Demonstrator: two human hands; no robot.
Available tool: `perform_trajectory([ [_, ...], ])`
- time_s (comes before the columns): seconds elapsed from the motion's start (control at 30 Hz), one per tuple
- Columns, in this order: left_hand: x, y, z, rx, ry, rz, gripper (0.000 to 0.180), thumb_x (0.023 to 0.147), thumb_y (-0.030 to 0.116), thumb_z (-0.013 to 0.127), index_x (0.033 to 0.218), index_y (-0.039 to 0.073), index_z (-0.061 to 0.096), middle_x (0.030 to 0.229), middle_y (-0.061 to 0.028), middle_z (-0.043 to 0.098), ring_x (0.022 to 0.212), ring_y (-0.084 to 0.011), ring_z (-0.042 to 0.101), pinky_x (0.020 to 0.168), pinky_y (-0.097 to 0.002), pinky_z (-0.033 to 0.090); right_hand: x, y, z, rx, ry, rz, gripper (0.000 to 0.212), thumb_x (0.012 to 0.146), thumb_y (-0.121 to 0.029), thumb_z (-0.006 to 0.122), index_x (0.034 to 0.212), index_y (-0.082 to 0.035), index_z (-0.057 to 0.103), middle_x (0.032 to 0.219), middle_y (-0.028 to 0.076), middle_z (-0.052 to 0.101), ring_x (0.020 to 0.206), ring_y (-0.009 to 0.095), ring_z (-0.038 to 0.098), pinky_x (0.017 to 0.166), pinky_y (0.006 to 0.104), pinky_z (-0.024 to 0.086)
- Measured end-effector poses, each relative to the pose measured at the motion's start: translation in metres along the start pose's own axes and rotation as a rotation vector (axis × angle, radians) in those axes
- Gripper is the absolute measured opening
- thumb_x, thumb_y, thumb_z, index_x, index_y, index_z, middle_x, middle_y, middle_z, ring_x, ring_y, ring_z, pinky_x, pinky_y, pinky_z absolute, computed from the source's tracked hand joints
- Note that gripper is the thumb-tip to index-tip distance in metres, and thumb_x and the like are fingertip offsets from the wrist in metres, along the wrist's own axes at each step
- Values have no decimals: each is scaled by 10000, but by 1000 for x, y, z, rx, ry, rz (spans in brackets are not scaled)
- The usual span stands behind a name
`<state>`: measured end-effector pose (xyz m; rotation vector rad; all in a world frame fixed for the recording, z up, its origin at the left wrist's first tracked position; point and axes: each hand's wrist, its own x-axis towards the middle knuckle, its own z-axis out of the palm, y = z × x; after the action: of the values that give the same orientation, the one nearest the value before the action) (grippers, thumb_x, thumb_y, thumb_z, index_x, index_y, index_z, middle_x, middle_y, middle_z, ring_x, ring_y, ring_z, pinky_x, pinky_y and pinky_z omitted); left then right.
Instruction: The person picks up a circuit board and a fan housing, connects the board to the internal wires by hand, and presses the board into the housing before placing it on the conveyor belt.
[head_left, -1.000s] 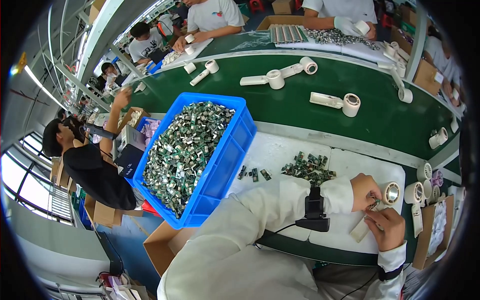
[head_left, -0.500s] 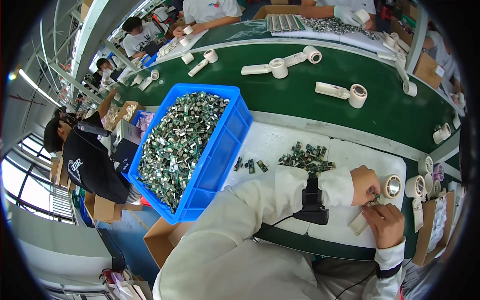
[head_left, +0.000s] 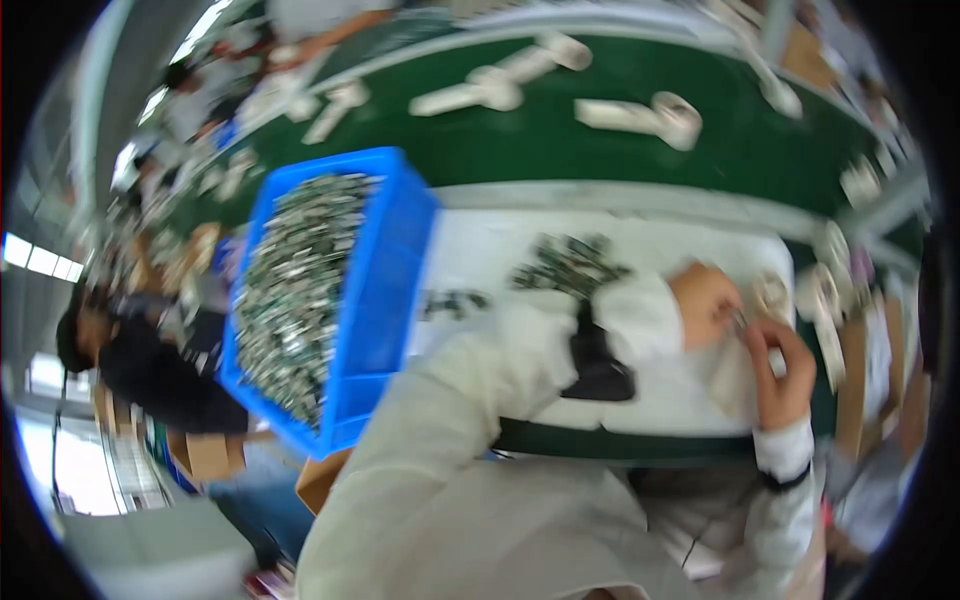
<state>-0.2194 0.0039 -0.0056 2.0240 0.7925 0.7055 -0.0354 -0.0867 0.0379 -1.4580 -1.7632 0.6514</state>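
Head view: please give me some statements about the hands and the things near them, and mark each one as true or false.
1. The blue crate is full of small parts. True.
2. The blue crate stands to the right of both hands. False: it stands to their left.
3. The left hand and the right hand are close together over the white mat. True.
4. The belt behind the mat is red. False: it is green.
5. A pile of small parts lies on the mat. True.
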Motion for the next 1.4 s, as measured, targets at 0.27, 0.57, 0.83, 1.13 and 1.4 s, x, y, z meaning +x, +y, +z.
perform_trajectory([
  [0.27,-2,23,-18,-415,-125,-225,194,894,7,604,1062,-79,649,925,-165,706,799,-236,735,688,-303,567,11,7,-17,-20,-63,102,155,872,-56,706,1016,-3,679,861,70,699,718,125,613,614,263,478],
  [0.57,-1,22,-19,-370,-137,-242,219,906,9,609,1098,-93,629,962,-165,703,832,-229,739,720,-285,571,10,10,-17,-51,-122,-187,164,832,-35,714,995,-29,720,888,83,696,716,184,637,610,279,499],
  [0.83,-1,25,-20,-440,-181,-280,203,925,-2,588,1095,-108,619,991,-167,694,859,-239,733,750,-294,592,11,13,-14,-26,-134,-158,150,792,-40,735,942,-36,739,853,72,686,690,186,617,582,283,484],
  [1.13,2,25,-26,-534,-231,-338,244,954,30,605,1156,-107,602,1076,-160,671,931,-244,710,818,-317,603,15,6,-21,81,-196,-72,148,781,-53,747,927,-31,740,818,61,675,681,136,587,568,268,449],
  [1.4,0,30,-27,-581,-232,-351,229,955,23,601,1147,-102,607,1071,-156,674,927,-234,708,815,-315,603,10,17,-15,279,-79,153,107,784,-35,750,881,-1,722,786,36,630,660,77,513,577,227,382],
])
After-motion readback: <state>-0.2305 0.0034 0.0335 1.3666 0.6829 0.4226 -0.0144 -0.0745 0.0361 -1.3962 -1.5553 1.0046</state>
